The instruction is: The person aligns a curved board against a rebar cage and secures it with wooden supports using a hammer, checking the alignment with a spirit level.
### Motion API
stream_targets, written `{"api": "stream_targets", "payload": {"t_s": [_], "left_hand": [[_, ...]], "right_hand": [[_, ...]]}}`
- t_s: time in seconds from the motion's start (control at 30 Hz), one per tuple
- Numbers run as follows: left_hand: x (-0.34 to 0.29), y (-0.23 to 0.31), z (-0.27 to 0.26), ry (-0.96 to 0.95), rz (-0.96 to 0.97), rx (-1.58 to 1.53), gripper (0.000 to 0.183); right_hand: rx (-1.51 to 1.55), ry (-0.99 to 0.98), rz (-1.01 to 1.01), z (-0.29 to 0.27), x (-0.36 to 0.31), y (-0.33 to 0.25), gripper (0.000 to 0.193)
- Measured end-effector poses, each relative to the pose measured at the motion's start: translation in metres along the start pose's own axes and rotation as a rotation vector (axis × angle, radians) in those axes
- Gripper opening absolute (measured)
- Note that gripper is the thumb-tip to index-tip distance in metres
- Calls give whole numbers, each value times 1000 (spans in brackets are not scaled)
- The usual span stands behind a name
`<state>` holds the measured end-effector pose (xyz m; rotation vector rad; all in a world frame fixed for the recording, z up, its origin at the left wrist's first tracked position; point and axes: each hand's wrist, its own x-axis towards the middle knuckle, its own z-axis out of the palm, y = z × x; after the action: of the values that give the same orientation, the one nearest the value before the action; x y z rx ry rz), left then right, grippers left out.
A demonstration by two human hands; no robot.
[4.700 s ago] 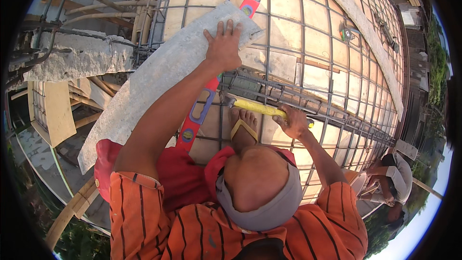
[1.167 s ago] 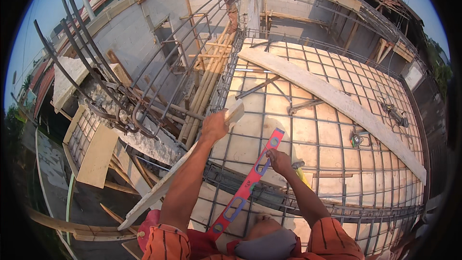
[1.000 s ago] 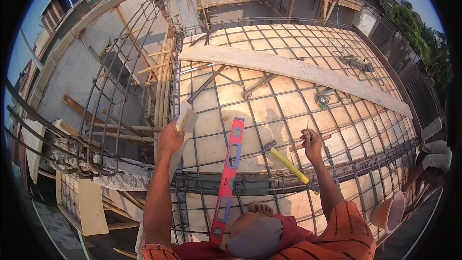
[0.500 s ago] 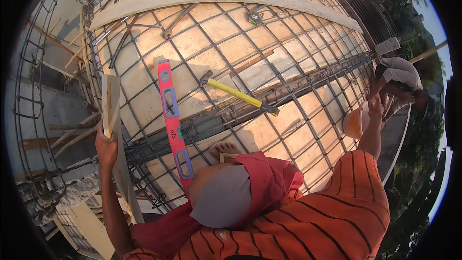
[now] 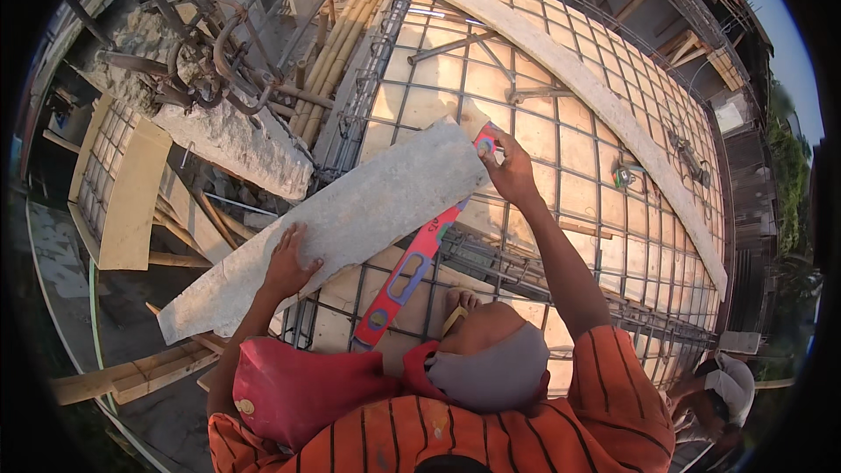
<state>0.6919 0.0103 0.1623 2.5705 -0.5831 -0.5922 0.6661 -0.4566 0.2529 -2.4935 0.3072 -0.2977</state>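
Note:
A grey, rough-faced plank (image 5: 377, 201) slants across in front of me, from lower left up to the middle. My left hand (image 5: 293, 261) lies on its upper face with fingers spread. A red spirit level (image 5: 412, 271) with blue-rimmed slots runs beneath the plank, both ends showing. At the level's far end my right hand (image 5: 510, 171) is closed, its thumb and fingers round the red tip and its thumb beside the plank's end. Whether it also touches the plank is hard to make out. The yellow-handled hammer does not show.
Rebar mesh (image 5: 561, 149) covers pale panels, with a long board (image 5: 604, 105) across it. A tape measure (image 5: 624, 177) lies there. Broken concrete with bent rebar (image 5: 210, 114) stands left, beside bamboo poles (image 5: 346, 44). A drop lies at left. A co-worker (image 5: 723, 394) bends at lower right.
The plank has swung from the left edge across the spirit level. My left hand has moved from its end onto its face. My right hand has come from far right to the level's end.

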Motion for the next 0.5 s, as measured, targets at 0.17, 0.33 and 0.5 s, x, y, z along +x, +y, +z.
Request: {"api": "stream_targets", "payload": {"t_s": [0.17,0.33,0.5], "left_hand": [[-14,-119,-10,202,-238,16,85],[1,-169,-32,0,-443,-22,90],[-12,-172,-62,44,-371,-75,76]], "right_hand": [[-369,-100,257,56,71,0,67],[-259,-174,216,81,86,37,64],[-132,-153,329,89,79,57,81]]}}
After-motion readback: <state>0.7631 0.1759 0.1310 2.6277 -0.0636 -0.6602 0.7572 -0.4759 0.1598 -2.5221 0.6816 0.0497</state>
